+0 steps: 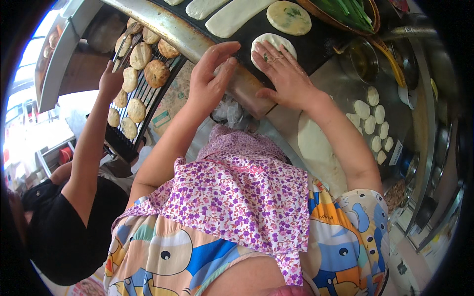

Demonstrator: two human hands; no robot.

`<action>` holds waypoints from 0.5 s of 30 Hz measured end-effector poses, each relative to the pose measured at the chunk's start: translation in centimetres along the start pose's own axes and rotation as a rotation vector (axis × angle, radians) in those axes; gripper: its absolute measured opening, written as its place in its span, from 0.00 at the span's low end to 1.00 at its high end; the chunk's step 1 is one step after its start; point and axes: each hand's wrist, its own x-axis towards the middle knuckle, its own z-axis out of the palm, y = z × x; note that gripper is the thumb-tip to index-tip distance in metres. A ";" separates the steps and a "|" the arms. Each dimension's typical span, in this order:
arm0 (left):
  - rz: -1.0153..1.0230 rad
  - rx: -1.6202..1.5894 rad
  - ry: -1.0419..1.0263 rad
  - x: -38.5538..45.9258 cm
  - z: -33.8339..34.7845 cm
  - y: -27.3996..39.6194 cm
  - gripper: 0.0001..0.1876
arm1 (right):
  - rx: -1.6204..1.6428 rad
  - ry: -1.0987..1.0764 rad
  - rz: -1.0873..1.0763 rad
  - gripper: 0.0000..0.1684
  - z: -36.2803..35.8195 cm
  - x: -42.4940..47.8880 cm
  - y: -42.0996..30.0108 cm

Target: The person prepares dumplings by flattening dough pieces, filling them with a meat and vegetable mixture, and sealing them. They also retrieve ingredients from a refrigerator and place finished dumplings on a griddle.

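My right hand (283,72) lies with its fingers spread flat on a round of filled dough (272,40) on the black griddle (322,37). Green bits show through that dough. Raised over the griddle's metal edge, my left hand (214,72) holds nothing, with its fingers bent and thumb near them. A second flat round with green filling (289,17) lies just beyond the first. Long pale dough strips (237,18) rest on the griddle to its left.
At the left a co-worker's hand (111,79) holds tongs over a rack of browned flatbreads (157,74). Small dough pieces (369,124) and a large dough slab (318,144) lie on the metal counter at right. A bowl of green leaves (351,14) stands at top right.
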 end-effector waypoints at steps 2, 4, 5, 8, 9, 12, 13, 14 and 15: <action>0.054 0.057 -0.042 1.6 0.5 -0.5 0.17 | 0.366 0.047 0.020 0.44 -1.1 0.5 0.6; 0.165 0.204 -0.091 3.4 1.4 -1.1 0.18 | 0.713 0.282 0.067 0.40 -2.3 0.4 1.7; 0.222 0.277 -0.116 4.2 1.9 -1.5 0.19 | 0.889 0.377 0.113 0.39 -2.8 0.2 2.2; 0.314 0.637 -0.265 5.6 4.0 -2.6 0.29 | 0.682 0.421 0.239 0.34 -3.1 -0.5 3.1; 0.360 0.784 -0.296 5.7 4.6 -2.9 0.32 | 0.659 0.397 0.307 0.34 -2.9 -0.7 3.3; 0.518 1.024 -0.341 5.2 5.5 -3.7 0.41 | 0.583 0.403 0.314 0.34 -1.9 -1.7 3.2; 0.522 1.051 -0.339 5.0 5.4 -3.7 0.41 | 0.568 0.406 0.317 0.34 -1.6 -1.9 3.1; 0.527 1.077 -0.337 4.7 5.4 -3.7 0.42 | 0.532 0.410 0.309 0.34 -1.4 -2.1 3.0; 0.542 1.098 -0.320 4.6 5.2 -3.6 0.43 | 0.499 0.419 0.302 0.33 -1.2 -2.2 2.9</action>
